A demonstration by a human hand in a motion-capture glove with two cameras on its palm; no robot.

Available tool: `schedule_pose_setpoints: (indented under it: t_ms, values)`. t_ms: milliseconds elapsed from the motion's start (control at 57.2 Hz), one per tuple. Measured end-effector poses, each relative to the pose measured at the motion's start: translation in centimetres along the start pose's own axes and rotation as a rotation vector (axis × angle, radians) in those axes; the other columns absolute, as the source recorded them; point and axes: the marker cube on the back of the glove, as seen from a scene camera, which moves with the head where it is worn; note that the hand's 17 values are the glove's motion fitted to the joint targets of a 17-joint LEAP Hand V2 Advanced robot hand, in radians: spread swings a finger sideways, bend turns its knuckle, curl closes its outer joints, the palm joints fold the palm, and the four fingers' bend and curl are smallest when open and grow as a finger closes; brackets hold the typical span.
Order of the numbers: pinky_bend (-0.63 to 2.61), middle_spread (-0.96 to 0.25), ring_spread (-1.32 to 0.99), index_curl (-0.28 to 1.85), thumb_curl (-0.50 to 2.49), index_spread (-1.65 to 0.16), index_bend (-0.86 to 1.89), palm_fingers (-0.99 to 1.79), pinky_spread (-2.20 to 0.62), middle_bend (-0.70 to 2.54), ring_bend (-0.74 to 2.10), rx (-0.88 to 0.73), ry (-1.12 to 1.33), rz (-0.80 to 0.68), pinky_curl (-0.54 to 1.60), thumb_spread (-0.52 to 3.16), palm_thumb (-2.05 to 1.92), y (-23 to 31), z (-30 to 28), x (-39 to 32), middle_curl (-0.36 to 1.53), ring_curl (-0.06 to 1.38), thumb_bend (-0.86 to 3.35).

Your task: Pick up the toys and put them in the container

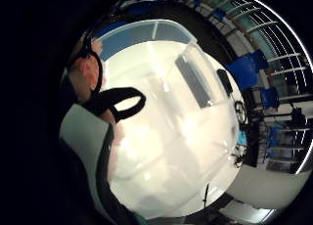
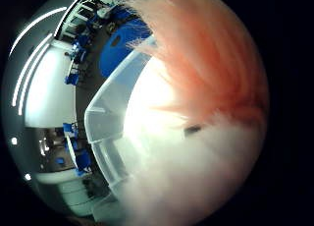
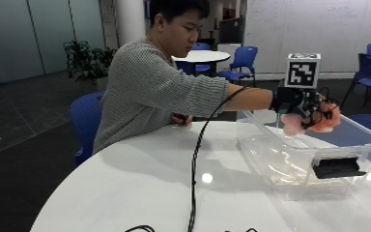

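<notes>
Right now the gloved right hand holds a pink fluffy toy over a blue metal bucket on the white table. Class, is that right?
Not quite. The right hand holds the pink fluffy toy over a clear plastic container, not a blue metal bucket, on the white table. The outside view shows it.

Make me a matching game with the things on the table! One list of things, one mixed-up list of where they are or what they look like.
Things:
1. pink fluffy toy
2. clear plastic container
3. black latch
4. black cable

Places or looks:
A. stands on the white round table
B. lies across the tabletop
C. held in the gloved right hand above the container
D. clipped on the container's end wall

Pairs: 1-C, 2-A, 3-D, 4-B
</notes>
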Motion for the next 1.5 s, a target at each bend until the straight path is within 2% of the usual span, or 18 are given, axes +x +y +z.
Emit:
schedule_pose_setpoints:
  t_ms: [87, 175, 227, 332, 490, 699, 769, 839, 962, 1119, 1224, 1347, 1504]
  values:
    - [1.37, -0.29, -0.42, 0.03, 1.29, -0.34, 0.09, 0.4, -0.37, 0.51, 1.49, -0.061, -0.047, 0.004, 0.41, 0.66, 0.61, 0.2, 1.0, 0.0, 0.66, 0.59, 0.16]
    - [1.44, -0.25, -0.4, 0.05, 1.3, -0.34, 0.11, 0.25, -0.34, 0.41, 1.39, -0.183, -0.066, 0.022, 0.43, 0.75, 0.56, 0.7, 2.0, 0.5, 0.63, 0.58, 0.15]
    - [1.49, -0.21, -0.34, 0.07, 1.26, -0.33, 0.11, -0.02, -0.27, 0.26, 1.29, -0.223, -0.06, 0.011, 0.44, 0.88, 0.32, 1.0, 2.3, 0.7, 0.58, 0.55, 0.04]
    - [1.52, -0.16, -0.23, 0.11, 1.11, -0.33, 0.14, -0.2, -0.13, 0.18, 1.0, -0.23, -0.04, -0.018, 0.43, 1.08, 0.14, 1.6, 2.6, 0.9, 0.52, 0.45, -0.03]
    - [1.43, -0.13, -0.11, 0.15, 0.86, -0.32, 0.13, -0.21, -0.03, 0.15, 0.75, -0.207, -0.073, -0.034, 0.39, 1.24, -0.02, 2.4, 1.7, 0.4, 0.47, 0.35, -0.04]
    - [1.34, -0.11, -0.05, 0.16, 0.65, -0.32, 0.11, -0.19, 0.03, 0.15, 0.64, -0.115, -0.151, -0.069, 0.34, 1.34, -0.03, 6.7, -2.3, 2.0, 0.41, 0.31, -0.03]
    - [1.29, -0.11, -0.04, 0.17, 0.58, -0.32, 0.12, -0.2, 0.03, 0.16, 0.6, -0.06, -0.078, -0.142, 0.33, 1.35, -0.05, 10.0, -3.8, 5.0, 0.4, 0.29, -0.04]
    - [1.24, -0.11, -0.04, 0.18, 0.52, -0.32, 0.13, -0.19, 0.04, 0.15, 0.56, -0.026, -0.244, -0.199, 0.31, 1.35, -0.09, 14.3, -5.4, 5.4, 0.38, 0.28, -0.06]
    - [1.11, -0.12, -0.02, 0.22, 0.41, -0.33, 0.18, -0.16, 0.05, 0.18, 0.43, 0.064, -0.2, -0.312, 0.28, 1.31, -0.12, 25.7, -6.0, 9.7, 0.38, 0.25, -0.08]
    - [1.02, -0.12, -0.02, 0.26, 0.31, -0.35, 0.17, -0.1, 0.06, 0.17, 0.34, 0.11, -0.043, -0.178, 0.26, 1.28, -0.12, 34.1, -3.4, 13.6, 0.36, 0.23, -0.08]
    - [0.98, -0.12, -0.01, 0.27, 0.26, -0.35, 0.16, -0.09, 0.06, 0.17, 0.31, 0.119, -0.074, -0.109, 0.26, 1.27, -0.11, 38.5, -2.3, 15.3, 0.35, 0.23, -0.08]
    - [0.96, -0.12, -0.01, 0.28, 0.22, -0.35, 0.16, -0.09, 0.06, 0.16, 0.3, 0.137, -0.096, -0.116, 0.26, 1.26, -0.1, 43.7, -1.2, 14.8, 0.34, 0.24, -0.07]
    - [0.92, -0.12, -0.01, 0.28, 0.19, -0.35, 0.16, -0.09, 0.06, 0.17, 0.27, 0.172, -0.001, -0.161, 0.26, 1.28, -0.09, 53.9, 0.6, 11.7, 0.33, 0.24, -0.06]
